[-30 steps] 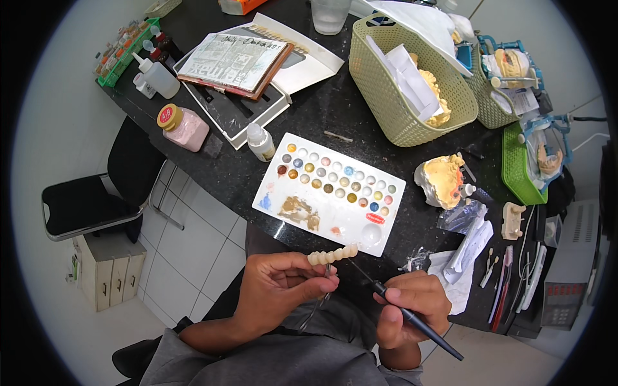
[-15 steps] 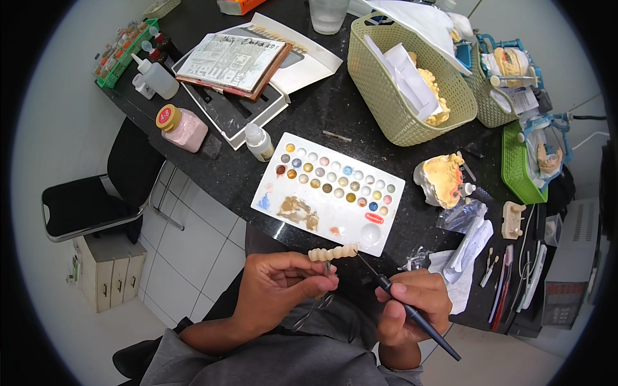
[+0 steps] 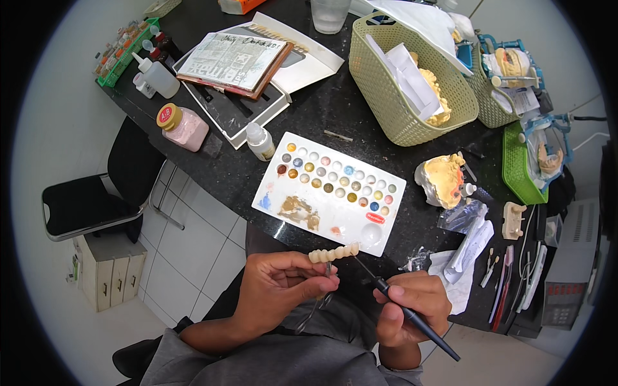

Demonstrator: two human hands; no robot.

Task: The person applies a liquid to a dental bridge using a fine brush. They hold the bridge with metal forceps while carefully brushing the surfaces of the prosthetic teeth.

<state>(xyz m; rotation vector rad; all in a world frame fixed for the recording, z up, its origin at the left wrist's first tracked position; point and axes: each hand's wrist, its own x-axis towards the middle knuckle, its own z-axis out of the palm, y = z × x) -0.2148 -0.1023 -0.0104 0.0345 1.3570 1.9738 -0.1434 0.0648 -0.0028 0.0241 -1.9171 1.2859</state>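
The left hand (image 3: pixel 277 289) pinches a metal holder carrying the row of teeth (image 3: pixel 333 253), fingers closed, at lower centre of the frame. The row's long axis runs left to right, slightly rising rightward. The right hand (image 3: pixel 412 309) grips a brush (image 3: pixel 402 305), fingers closed; its tip meets the row's right end from lower right. Just beyond, on the bench (image 3: pixel 335 109), lies the white palette (image 3: pixel 329 193); nothing intervenes.

Even, bright light falls from overhead, shadows soft. The black countertop (image 3: pixel 347 122) shows faint glare. Focus is sharp in the middle; straight edges bow toward the dark round rim.
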